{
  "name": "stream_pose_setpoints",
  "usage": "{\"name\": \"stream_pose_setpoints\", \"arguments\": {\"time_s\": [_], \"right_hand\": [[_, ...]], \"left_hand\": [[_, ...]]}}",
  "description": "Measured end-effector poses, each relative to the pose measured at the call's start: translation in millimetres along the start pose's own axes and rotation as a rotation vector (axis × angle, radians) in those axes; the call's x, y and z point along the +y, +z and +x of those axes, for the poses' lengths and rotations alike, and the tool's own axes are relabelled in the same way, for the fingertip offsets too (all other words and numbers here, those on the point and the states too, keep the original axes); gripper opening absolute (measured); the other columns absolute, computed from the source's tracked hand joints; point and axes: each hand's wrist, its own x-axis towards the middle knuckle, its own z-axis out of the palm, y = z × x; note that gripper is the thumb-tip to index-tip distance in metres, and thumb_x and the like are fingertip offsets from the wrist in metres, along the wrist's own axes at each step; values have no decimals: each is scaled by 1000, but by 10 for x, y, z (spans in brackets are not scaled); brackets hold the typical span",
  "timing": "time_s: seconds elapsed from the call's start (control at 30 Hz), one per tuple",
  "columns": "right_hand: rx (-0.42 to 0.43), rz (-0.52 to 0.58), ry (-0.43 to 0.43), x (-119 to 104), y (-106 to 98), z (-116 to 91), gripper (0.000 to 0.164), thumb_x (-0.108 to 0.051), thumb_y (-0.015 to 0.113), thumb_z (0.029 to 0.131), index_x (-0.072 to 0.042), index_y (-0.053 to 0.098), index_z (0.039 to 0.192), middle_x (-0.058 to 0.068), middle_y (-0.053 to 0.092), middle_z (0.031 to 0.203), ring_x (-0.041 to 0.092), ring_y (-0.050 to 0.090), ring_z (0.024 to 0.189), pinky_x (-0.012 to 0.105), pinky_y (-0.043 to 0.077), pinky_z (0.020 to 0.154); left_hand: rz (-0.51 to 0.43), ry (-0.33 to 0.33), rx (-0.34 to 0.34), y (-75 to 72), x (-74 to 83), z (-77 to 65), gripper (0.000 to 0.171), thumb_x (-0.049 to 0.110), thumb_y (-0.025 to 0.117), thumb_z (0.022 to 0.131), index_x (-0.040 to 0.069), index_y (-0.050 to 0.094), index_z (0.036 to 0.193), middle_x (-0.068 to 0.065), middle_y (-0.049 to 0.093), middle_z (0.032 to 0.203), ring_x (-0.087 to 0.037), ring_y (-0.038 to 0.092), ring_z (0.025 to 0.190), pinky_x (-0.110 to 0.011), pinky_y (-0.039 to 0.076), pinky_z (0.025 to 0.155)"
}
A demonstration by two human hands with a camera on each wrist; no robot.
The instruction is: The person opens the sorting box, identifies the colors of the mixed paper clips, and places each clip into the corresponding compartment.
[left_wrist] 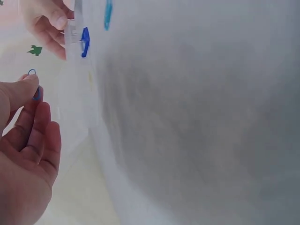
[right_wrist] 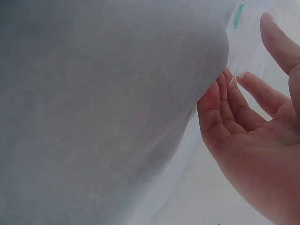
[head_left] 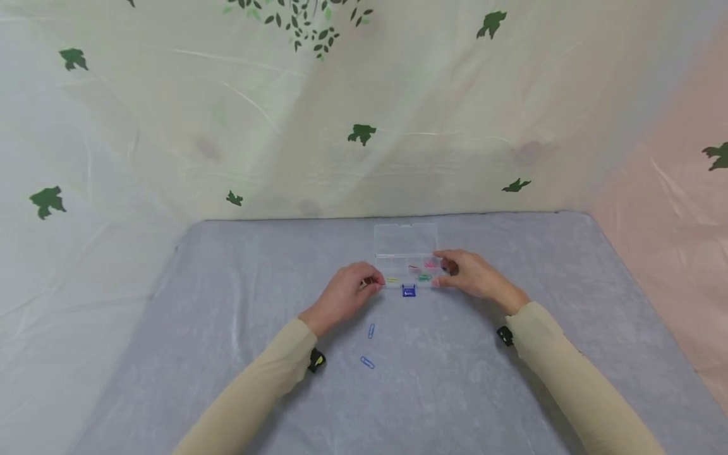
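Note:
A clear plastic compartment box (head_left: 398, 259) lies at the far middle of the table, its transparent lid (head_left: 406, 240) raised at the back. Inside are yellow paper clips (head_left: 392, 279), green paper clips (head_left: 424, 277) and small pink pieces (head_left: 430, 265). A dark blue latch (head_left: 409, 291) hangs at the box's front. At the box's left front corner, my left hand (head_left: 351, 291) pinches a blue paper clip (left_wrist: 32, 71) between thumb and forefinger. My right hand (head_left: 471, 273) holds the box's right end, thumb at the front and forefinger towards the back.
Two blue paper clips lie on the table nearer to me, one upper paper clip (head_left: 371, 330) and one lower paper clip (head_left: 367, 362). A grey cloth (head_left: 443, 392) covers the table. Behind it hangs a pale sheet (head_left: 432, 170) with green leaf and bird shapes.

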Motion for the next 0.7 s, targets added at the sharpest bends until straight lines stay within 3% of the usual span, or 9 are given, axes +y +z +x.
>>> {"name": "stream_pose_setpoints", "arguments": {"time_s": [0.33,0.7], "right_hand": [[11,-2,-4,25,28,-2,72,-26,82,91,1,51,150,12,64,114,26,54,101,42,46,89],[23,-7,1,40,51,14,71,-30,81,92,0,52,150,12,64,116,26,55,102,44,47,91]], "left_hand": [[19,66,99,48,110,125,4,10,71,99,10,74,101,-1,70,101,-17,65,97,-37,56,88],[-14,51,142,122,131,310,5,11,70,100,10,74,103,-2,71,105,-19,65,102,-39,54,93]]}}
